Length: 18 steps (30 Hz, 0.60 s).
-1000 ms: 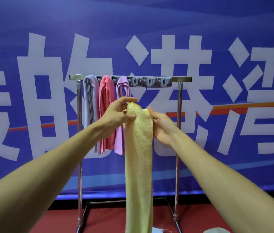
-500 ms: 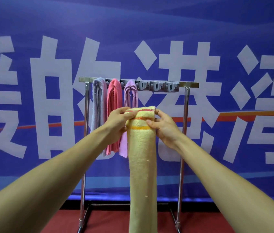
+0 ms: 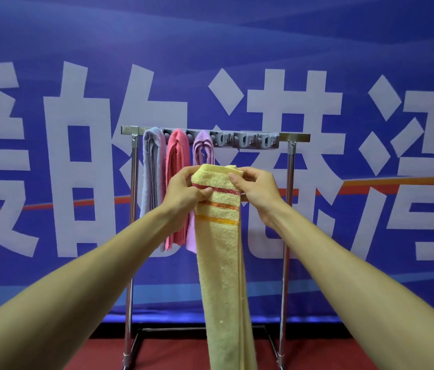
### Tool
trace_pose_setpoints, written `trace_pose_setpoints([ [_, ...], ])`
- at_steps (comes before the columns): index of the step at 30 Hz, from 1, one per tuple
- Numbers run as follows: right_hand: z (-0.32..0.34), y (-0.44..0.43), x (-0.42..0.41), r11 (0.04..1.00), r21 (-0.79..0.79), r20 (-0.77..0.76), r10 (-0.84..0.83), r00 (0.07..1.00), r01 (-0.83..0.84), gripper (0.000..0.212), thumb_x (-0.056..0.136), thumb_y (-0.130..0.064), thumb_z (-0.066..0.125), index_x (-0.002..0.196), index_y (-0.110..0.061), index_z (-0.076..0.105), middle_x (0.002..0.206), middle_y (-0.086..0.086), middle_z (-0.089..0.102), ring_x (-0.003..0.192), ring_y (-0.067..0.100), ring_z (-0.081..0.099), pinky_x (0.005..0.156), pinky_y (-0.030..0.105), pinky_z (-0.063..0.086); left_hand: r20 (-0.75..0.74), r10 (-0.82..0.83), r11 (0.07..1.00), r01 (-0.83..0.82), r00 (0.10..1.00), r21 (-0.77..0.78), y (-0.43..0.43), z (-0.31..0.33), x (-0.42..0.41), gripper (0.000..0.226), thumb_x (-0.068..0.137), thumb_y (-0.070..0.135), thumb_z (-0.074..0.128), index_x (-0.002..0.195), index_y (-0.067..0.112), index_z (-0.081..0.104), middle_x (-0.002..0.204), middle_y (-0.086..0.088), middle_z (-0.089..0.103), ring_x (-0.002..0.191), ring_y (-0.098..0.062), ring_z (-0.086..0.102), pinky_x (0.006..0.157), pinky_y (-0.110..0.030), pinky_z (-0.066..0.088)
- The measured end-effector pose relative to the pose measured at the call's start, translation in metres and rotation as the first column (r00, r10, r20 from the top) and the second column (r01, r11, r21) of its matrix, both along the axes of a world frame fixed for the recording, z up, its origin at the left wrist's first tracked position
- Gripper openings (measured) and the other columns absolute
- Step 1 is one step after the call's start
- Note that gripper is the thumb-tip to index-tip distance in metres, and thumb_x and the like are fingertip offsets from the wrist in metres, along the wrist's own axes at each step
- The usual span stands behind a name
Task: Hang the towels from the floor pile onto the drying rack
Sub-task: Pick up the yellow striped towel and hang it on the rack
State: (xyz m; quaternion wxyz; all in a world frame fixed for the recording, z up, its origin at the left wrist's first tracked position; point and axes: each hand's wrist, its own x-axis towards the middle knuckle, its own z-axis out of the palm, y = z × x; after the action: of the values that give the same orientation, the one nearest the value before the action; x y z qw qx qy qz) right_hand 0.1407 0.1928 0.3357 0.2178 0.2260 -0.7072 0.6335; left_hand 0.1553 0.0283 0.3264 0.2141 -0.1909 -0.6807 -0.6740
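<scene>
**Yellow towel (image 3: pixel 221 249) held up before the rack (image 3: pixel 294 136)**

Both hands hold the towel at its upper end, in front of the rack and a little below its top bar. The left hand (image 3: pixel 183 193) grips the towel's left edge, with the thumb lying on the front beside the red stripe. The right hand (image 3: pixel 257 190) pinches the upper right corner, thumb on the front and fingers curled behind. The towel is folded lengthwise into a narrow strip and hangs straight down. Its lower end goes out of the picture at the bottom. Three stripes, red, orange and yellow-orange, cross it near the top.

On the left half of the bar hang three towels: a grey towel (image 3: pixel 153 169) nearest the left end, then a pink towel (image 3: pixel 177 156), then a lilac towel (image 3: pixel 203 148). A grey strip of clips (image 3: pixel 247 140) runs along the bar toward its right end. Behind the rack is a blue banner (image 3: pixel 77 76) with big white characters, and under it a red floor (image 3: pixel 173 353).
</scene>
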Motion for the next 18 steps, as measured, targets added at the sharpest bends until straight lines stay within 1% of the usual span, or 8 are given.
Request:
trace_pose_setpoints([
  [2,0.003,-0.001,0.002,0.999,0.04,-0.001,0.022,1.0,-0.022,0.011,0.093,-0.012,0.063,0.103,-0.009,0.066,0.09,0.005,0.067,0.077,0.013,0.065,0.059,0.023,0.054,0.001,-0.002,1.0,0.002,1.0,-0.029,-0.004,0.002,0.003,0.051,0.082,-0.013,0.062,0.124,0.015,0.053,0.109,-0.009,0.066,0.102,-0.024,0.066,0.077,-0.032,0.058],
  [4,0.007,0.0,0.003,0.998,0.059,0.002,0.037,0.999,-0.037,0.01,0.091,-0.009,0.064,0.101,-0.01,0.065,0.085,0.005,0.065,0.073,0.015,0.065,0.056,0.023,0.054,0.023,-0.051,0.991,0.054,0.998,-0.121,-0.01,0.004,0.006,0.058,0.083,-0.013,0.061,0.128,0.023,0.052,0.108,-0.01,0.065,0.1,-0.024,0.066,0.076,-0.033,0.059],
  [7,0.01,0.005,0.004,0.983,0.171,0.011,0.068,0.998,-0.068,0.009,0.091,-0.006,0.064,0.1,-0.008,0.065,0.08,0.003,0.063,0.07,0.013,0.064,0.055,0.021,0.053,0.057,-0.083,0.95,0.096,0.995,-0.299,-0.02,0.009,0.011,0.047,0.085,-0.006,0.062,0.119,0.027,0.056,0.106,-0.012,0.064,0.096,-0.023,0.066,0.072,-0.031,0.059],
  [10,0.011,0.009,0.003,0.953,0.291,-0.001,0.083,0.997,-0.08,0.015,0.09,-0.005,0.065,0.104,0.0,0.065,0.087,0.01,0.066,0.075,0.016,0.066,0.059,0.022,0.055,0.025,-0.004,0.905,0.014,1.0,-0.424,-0.025,0.014,0.013,0.028,0.089,0.008,0.065,0.113,0.021,0.056,0.1,-0.007,0.065,0.089,-0.017,0.066,0.064,-0.022,0.056],
  [12,0.012,0.01,0.003,0.934,0.353,-0.023,0.065,0.998,-0.053,0.017,0.091,-0.006,0.064,0.107,0.0,0.066,0.092,0.013,0.068,0.079,0.018,0.066,0.061,0.023,0.057,-0.042,0.088,0.862,-0.098,0.995,-0.498,-0.027,0.015,0.01,0.026,0.089,0.017,0.066,0.112,0.018,0.055,0.097,-0.002,0.064,0.087,-0.014,0.066,0.063,-0.023,0.056],
  [14,0.013,0.01,0.002,0.922,0.388,-0.062,0.034,0.998,-0.007,0.017,0.091,-0.006,0.063,0.107,-0.002,0.068,0.095,0.015,0.069,0.082,0.021,0.066,0.063,0.025,0.056,-0.144,0.197,0.773,-0.244,0.97,-0.586,-0.03,0.014,0.006,0.027,0.089,0.024,0.067,0.11,0.017,0.053,0.095,0.0,0.062,0.084,-0.013,0.064,0.065,-0.026,0.058],
  [16,0.014,0.011,0.001,0.923,0.383,-0.101,-0.004,0.995,0.042,0.015,0.091,-0.006,0.063,0.105,-0.006,0.069,0.095,0.014,0.069,0.084,0.022,0.066,0.063,0.026,0.057,-0.24,0.263,0.637,-0.355,0.934,-0.685,-0.034,0.012,0.003,0.025,0.088,0.032,0.066,0.103,0.016,0.054,0.094,-0.002,0.063,0.08,-0.014,0.064,0.068,-0.031,0.058],
  [18,0.015,0.011,-0.001,0.923,0.372,-0.144,-0.043,0.989,0.095,0.012,0.09,-0.008,0.064,0.101,-0.011,0.069,0.094,0.009,0.068,0.086,0.019,0.066,0.062,0.023,0.055,-0.336,0.283,0.48,-0.436,0.898,-0.762,-0.037,0.012,0.001,0.023,0.089,0.039,0.063,0.085,0.019,0.053,0.094,-0.002,0.059,0.077,-0.01,0.055,0.064,-0.025,0.05],
])
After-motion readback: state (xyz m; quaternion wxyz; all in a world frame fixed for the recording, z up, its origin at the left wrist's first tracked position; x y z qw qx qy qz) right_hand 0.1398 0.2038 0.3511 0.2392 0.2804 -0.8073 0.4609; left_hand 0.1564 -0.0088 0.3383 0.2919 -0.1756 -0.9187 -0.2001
